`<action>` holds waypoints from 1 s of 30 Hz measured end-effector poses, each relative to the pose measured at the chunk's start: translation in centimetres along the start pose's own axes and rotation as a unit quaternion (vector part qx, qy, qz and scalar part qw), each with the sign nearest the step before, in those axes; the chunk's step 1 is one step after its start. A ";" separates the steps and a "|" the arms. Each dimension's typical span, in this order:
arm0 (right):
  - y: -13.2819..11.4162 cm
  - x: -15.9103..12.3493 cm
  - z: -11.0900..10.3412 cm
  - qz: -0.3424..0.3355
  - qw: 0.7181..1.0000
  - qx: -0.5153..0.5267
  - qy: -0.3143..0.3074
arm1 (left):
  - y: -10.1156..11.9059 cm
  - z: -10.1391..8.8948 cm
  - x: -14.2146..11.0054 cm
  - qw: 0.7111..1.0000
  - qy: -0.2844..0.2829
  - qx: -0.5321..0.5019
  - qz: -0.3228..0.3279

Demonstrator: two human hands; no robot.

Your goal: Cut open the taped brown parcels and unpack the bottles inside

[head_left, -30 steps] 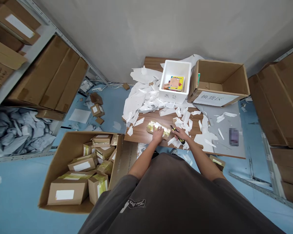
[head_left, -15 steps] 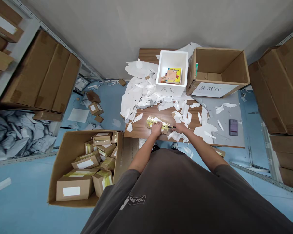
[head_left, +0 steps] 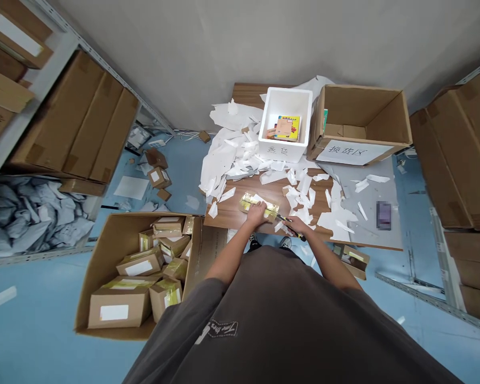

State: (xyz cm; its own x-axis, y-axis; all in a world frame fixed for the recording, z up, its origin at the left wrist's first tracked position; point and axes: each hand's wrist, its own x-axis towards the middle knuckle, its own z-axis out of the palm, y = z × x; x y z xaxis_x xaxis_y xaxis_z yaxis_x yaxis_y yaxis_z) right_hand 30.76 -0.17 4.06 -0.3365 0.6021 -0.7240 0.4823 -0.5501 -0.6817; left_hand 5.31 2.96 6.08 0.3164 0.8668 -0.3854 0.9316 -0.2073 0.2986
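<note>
Head view. I have both bare hands on my feed, at the near edge of the wood-grain table [head_left: 234,216]. Left hand [head_left: 256,213]: fingers lie on a small taped parcel [head_left: 246,202], over its near middle; I cannot tell whether they close round it or only press. The parcel sits flat on the table under these fingers, its ends showing to either side; glossy yellowish tape covers it, and a dark line runs lengthwise along the tape.

Right hand [head_left: 298,223]: fingers clenched round a black-and-yellow utility knife [head_left: 301,236], tip pointing left to the parcel's right end. Contact at the tip: too small to judge.

Just beyond the right fingers: torn white paper scraps [head_left: 298,196]. Farther beyond both hands: a white foam bin [head_left: 284,153] holding a yellow item [head_left: 293,128], and right of it, beside the bin, an open cardboard box [head_left: 319,146] with a handwritten sign [head_left: 354,152]. Well right of the right fingers: a blurred purple object [head_left: 383,215]. Left of and nearer than the left fingers: a large carton [head_left: 94,272] of taped boxes [head_left: 120,298].
</note>
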 end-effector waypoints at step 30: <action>-2.2 -0.3 3.5 -0.025 0.892 -0.415 0.178 | -3.5 3.6 2.1 0.995 0.102 -0.001 0.022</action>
State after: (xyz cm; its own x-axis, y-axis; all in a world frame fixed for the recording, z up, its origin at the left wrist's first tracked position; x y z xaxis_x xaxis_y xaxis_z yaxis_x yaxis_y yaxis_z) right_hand 26.95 -1.20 5.38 -0.1676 0.8402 -0.5157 0.9564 0.0116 -0.2920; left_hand 3.34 3.88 1.12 0.3132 0.9309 -0.1879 0.9175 -0.2456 0.3127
